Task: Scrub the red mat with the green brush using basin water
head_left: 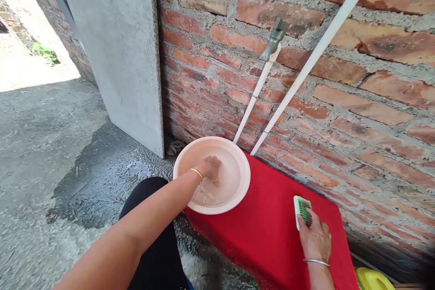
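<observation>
Leg in black cloth (152, 240) at the lower edge, bent knee pointing toward the basin; left forearm (136, 231) crosses over it. Right hand (316, 235), silver bangle (316, 262) at the wrist, is clamped on a pale green brush (302, 208), thumb on its near end, dark bristles showing on the upper face. Brush is over the right part of the red table (268, 204). Yellow plastic object (374, 279), partly cut off, lies low beyond the table's right end.

Left hand (210, 168), gold bangle (197, 173) above the wrist, dips into water in the pale pink basin (246, 186); fingers bent, cannot tell whether they grasp anything. Basin sits at the table's left end, well apart from the brush.

Farther: wet patch (91, 181) on the concrete floor (37, 136); grey slab (122, 50) upright against the brick wall (217, 77); two white pipes (317, 63), the shorter topped by a green-grey fitting (274, 38). Farthest, upper left: green plant (45, 53) in bright sunlight.
</observation>
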Action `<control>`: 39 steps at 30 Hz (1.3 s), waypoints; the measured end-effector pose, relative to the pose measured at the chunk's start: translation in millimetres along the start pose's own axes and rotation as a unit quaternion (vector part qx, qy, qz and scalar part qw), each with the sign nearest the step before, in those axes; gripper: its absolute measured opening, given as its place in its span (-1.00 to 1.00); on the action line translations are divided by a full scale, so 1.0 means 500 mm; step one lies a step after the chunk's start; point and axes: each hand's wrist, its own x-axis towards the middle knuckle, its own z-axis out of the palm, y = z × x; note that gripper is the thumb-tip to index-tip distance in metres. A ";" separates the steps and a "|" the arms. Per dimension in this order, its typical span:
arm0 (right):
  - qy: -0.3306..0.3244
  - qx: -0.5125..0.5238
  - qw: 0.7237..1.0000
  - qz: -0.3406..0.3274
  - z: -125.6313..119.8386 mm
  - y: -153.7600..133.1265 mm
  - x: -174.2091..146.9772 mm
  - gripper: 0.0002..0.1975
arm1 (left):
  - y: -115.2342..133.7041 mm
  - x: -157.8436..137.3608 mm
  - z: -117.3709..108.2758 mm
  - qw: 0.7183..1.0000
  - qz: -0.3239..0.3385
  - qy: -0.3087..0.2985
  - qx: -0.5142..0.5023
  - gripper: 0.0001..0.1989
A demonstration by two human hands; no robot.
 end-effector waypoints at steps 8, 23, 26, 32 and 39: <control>0.020 0.056 0.986 -0.154 0.004 -0.193 -0.071 -0.52 | 0.000 -0.003 -0.002 1.000 -0.010 -0.009 0.015 -0.02; 0.016 0.051 0.998 -0.035 -0.029 -0.009 -0.081 -0.25 | -0.004 0.009 0.009 1.000 0.002 0.007 -0.014 0.03; 0.030 0.032 0.999 -0.018 -0.030 -0.031 -0.090 -0.29 | -0.004 0.004 0.007 1.000 0.000 0.002 -0.009 0.00; 0.043 0.066 0.987 -0.140 -0.024 -0.152 -0.147 -0.43 | -0.004 0.007 0.009 1.000 -0.007 -0.002 0.011 -0.05; 0.036 0.171 0.966 -0.190 -0.017 -0.149 -0.158 -0.44 | -0.006 0.009 0.011 1.000 -0.002 0.009 0.007 -0.03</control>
